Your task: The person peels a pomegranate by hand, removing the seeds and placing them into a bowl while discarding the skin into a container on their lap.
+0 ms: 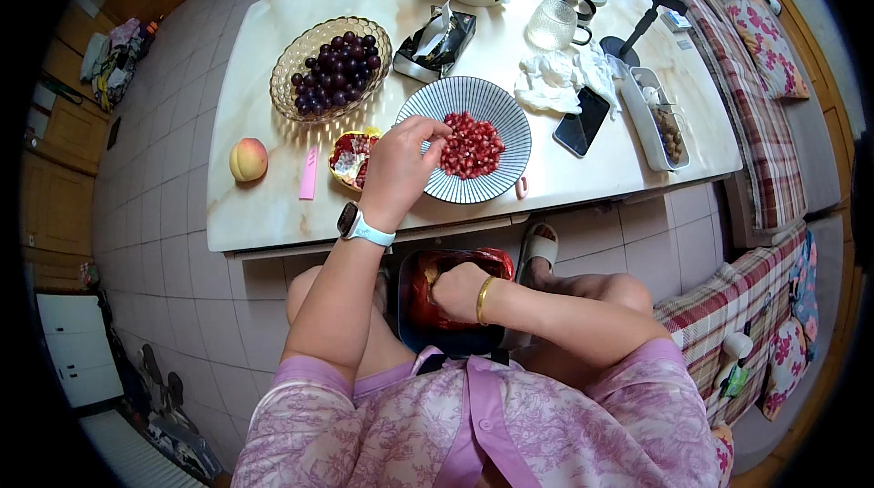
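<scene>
My left hand [408,157] is over the left part of a blue-striped bowl [509,102], fingertips bent at the edge of the pomegranate seeds [474,146]; whether they pinch a seed is too small to tell. Just left of that wrist, partly covered by it, lies an opened pomegranate piece [349,155] with red seeds and white pith. Down between the knees, my right hand [459,291] reaches into a dark bin [408,303] lined with a red bag [502,259]. Its fingers are mostly hidden, and so is anything in them.
On the marble-patterned table [273,228] are a basket of grapes [334,75], a peach [248,159], a pink strip [308,174], a black tissue pack [437,44], a glass mug [552,24], crumpled tissues [550,82], a phone [582,121], a phone stand [638,30] and a white container [649,140].
</scene>
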`<state>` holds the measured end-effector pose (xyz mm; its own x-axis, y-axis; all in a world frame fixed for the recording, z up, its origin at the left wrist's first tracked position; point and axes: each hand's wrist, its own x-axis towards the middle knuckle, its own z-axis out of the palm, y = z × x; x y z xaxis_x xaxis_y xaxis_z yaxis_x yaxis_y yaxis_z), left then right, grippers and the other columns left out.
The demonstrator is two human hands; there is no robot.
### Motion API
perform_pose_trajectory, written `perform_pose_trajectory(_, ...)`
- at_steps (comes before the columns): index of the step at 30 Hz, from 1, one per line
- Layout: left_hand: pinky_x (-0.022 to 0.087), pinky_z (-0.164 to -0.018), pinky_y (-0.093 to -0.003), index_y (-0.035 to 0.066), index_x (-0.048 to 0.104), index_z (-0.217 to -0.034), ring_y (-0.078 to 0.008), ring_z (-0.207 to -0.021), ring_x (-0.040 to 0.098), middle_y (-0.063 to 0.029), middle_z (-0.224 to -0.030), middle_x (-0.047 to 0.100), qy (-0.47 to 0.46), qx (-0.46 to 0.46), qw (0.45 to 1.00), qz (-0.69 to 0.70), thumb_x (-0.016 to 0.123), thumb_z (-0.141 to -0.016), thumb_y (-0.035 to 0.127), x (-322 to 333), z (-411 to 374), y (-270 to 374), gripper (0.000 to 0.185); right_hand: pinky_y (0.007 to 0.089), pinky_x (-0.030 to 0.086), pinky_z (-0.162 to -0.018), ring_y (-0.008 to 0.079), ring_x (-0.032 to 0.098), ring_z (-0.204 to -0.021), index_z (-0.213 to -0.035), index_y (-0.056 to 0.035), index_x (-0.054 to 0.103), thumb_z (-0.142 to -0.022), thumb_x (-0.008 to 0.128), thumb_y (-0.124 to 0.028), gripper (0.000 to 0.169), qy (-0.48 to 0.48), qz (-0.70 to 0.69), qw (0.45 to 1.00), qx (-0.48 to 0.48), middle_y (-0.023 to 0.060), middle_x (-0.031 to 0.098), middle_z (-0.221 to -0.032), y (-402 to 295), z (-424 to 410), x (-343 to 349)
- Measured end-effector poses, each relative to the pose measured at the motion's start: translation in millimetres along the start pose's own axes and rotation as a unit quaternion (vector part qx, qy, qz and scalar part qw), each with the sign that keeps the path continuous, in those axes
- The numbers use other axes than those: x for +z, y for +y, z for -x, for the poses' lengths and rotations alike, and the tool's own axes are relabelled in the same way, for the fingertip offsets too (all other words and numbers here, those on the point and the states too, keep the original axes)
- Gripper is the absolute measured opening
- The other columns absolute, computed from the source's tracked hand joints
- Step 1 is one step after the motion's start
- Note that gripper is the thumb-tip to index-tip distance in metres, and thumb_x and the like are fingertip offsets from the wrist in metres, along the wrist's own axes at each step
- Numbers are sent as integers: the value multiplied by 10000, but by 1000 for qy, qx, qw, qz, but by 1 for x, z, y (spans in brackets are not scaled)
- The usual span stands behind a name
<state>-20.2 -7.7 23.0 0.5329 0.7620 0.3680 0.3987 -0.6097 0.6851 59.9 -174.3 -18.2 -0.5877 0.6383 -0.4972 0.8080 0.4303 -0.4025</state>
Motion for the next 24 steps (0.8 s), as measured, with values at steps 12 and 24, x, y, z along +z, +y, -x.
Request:
perform_pose_trajectory(12, 528, -823, -424, 45, 721, -840, -309, -919, 641, -108, -902, 663, -76, 73, 985, -134, 729, -763, 61, 22, -1, -3, 78, 410, 575, -823, 322, 705, -1016, -1023, -50, 737, -886, 584, -143, 225, 20, 38, 999, -13, 206, 700, -1121, 2, -16, 17)
perform_pose_trajectory(24, 516, -862, -428, 39, 734, -845, -311, -947, 628, -122, -930, 651, -102, 63, 977, -177, 785, -710, 97, 26, -5, 10, 156, 427, 584, -737, 333, 723, -896, -995, -43, 718, -875, 563, -134, 216, 86, 4, 995, -47, 181, 724, -966, 4, -6, 28)
